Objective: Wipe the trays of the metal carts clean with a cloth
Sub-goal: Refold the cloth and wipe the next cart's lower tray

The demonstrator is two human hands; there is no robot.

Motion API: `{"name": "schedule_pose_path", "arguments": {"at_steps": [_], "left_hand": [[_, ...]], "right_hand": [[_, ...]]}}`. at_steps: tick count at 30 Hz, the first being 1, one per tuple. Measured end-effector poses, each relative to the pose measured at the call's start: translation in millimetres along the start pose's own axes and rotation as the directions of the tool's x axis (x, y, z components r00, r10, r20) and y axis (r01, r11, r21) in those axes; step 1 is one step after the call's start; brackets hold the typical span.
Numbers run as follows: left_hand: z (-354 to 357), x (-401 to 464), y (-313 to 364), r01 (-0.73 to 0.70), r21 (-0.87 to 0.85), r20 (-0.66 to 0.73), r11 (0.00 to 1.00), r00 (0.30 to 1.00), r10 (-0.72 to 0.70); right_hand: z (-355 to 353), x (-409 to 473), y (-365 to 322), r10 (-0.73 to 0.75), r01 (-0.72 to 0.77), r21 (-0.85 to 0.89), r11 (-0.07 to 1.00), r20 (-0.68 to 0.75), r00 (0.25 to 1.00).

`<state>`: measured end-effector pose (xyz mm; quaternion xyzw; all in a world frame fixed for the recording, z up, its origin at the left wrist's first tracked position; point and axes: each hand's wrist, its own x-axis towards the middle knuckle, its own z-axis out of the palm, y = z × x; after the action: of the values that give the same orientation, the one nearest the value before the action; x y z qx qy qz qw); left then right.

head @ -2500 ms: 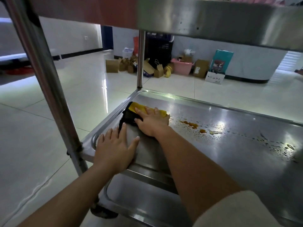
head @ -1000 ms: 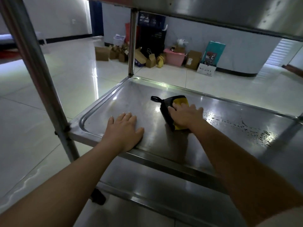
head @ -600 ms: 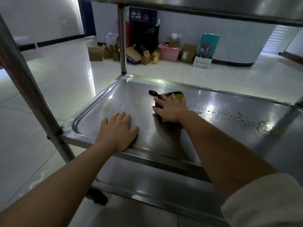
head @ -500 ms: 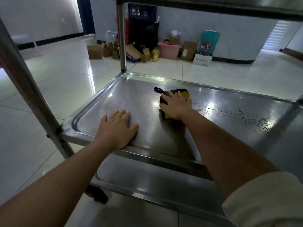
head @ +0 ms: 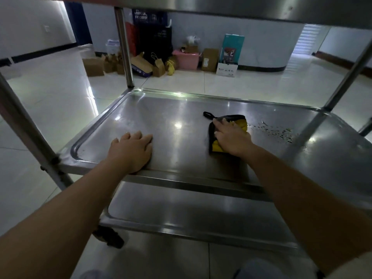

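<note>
Yellow cloth (head: 239, 124) under right hand (head: 231, 137) (flat)

Floor (head: 241, 85): pale glossy tiles are throwing back the light from the far side of the room.
Far wall (head: 261, 43): a curved white wall with a dark skirting strip is running behind the clutter.
Black crate (head: 155, 37): it is standing against the wall, with a dark blue crate (head: 149, 16) sitting on top of it.
Pink bin (head: 187, 60): it is sitting on the floor beside a brown paper bag (head: 159, 66).
Cardboard boxes (head: 93, 66): several are lying clustered on the floor, left of the bags.
Teal box (head: 232, 48): it is standing upright on a white box (head: 226, 69).
Yellow item (head: 170, 67): it is lying near the pink bin; too small to identify.
</note>
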<state>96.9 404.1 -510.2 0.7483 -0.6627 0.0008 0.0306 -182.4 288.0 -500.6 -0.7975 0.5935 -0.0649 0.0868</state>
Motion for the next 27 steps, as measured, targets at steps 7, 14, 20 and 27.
{"name": "schedule_pose_path", "arguments": {"at_steps": [7, 14, 20, 27], "left_hand": [[6, 6, 112, -0.138, -0.087, 0.052, 0.987, 0.988, 0.143], [15, 4, 119, -0.089, -0.102, -0.061, 0.991, 0.995, 0.083], [14, 5, 118, -0.088, -0.099, -0.056, 0.991, 0.995, 0.083], [15, 20, 109, -0.110, -0.138, -0.027, 0.984, 0.994, 0.107]], "right_hand": [[8, -36, -7, -0.029, 0.027, -0.034, 0.999, -0.054, 0.998], [18, -30, -6, 0.100, -0.109, -0.035, 0.993, -0.196, 0.975], [1, 30, 5, 0.031, -0.030, -0.029, 0.999, 0.048, 0.998], [-3, 60, 1, 0.085, -0.085, 0.000, 0.996, 0.068, 0.994]]}}
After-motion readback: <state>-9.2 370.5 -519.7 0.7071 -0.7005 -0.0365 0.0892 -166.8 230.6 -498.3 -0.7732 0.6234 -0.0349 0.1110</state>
